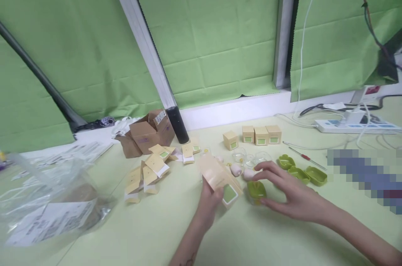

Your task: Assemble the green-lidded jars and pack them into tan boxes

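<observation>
My left hand [209,201] is closed around a small beige carton [216,174] with a green label, tilted above the table. Beside it, my right hand [289,190] has its thumb and fingers apart around a small green-topped container [256,190] with a clear lower part. The thumb is at the container's lower right edge; whether it touches is hard to tell. Just behind the container lie pale pink egg-shaped pieces [236,169] and clear plastic shells [239,155]. Right of them are several green square cups [316,175].
Several formed cartons [248,134] stand at the back. Flattened cartons [153,168] lie in a pile on the left, before an open brown cardboard box [152,132]. A clear plastic bag [63,203] is at far left. A screwdriver [306,157], power strip [326,126] and cables are at right.
</observation>
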`<state>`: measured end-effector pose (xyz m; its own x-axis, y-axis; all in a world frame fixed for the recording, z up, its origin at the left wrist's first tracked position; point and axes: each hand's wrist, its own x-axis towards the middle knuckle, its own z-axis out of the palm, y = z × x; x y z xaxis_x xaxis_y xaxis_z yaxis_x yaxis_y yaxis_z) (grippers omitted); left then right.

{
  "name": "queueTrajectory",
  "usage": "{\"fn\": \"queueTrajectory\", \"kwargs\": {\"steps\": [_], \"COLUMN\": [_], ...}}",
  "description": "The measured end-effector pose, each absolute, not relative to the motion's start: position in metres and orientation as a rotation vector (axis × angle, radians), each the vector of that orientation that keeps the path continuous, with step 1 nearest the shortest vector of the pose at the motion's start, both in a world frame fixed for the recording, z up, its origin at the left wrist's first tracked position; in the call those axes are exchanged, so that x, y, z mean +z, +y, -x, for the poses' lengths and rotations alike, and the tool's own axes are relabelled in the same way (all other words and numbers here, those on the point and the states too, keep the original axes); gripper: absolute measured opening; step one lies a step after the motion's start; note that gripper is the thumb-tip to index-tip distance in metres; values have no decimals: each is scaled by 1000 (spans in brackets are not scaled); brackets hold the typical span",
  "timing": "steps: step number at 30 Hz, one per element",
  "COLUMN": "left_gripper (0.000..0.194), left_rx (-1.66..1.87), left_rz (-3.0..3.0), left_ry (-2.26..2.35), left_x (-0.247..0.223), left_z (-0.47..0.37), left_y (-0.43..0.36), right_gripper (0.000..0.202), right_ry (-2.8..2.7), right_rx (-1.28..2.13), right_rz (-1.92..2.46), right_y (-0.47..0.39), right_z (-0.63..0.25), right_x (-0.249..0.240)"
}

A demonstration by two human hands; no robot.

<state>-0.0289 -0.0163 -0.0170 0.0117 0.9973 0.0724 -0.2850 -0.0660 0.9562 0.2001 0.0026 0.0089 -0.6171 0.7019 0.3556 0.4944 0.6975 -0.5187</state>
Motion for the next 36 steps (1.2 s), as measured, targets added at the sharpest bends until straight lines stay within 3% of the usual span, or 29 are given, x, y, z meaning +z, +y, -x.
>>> {"fn": "queueTrajectory", "kwargs": {"steps": [4,8,12,16,24,28,32,36], "left_gripper": [70,57,55,49,60,62,68,51], "left_rx": [1127,885,858,849,1060,956,941,980], "left_rz": [-1509,-1844,-1922,-1851,-1907,-1986,-1895,-1870], "left_ry": [1171,1115,994,1027,833,886,965,982], "left_x": [-24,-28,-36,-46,-42,-35,-38,-40], "left_z": [39,27,14,12,11,12,14,15], "left_y": [-26,-39,-44,-43,-37,-36,-37,-37], "right_gripper": [43,39,50,48,41,28,29,9], "right_ry": [-2388,-2100,-1689,-1806,-2203,-2262,-2112,-2068], "right_rx": [688,833,991,1250,952,1045,1195,1154], "right_rz": [1123,1127,1060,932,1055,926,888,841], "right_y": [11,17,16,10,-4,-4,4,10], "right_z": [-200,-198,-195,-194,-197,-197,-200,-197], "right_x": [-4,-11,-1,7,14,14,7,0]}}
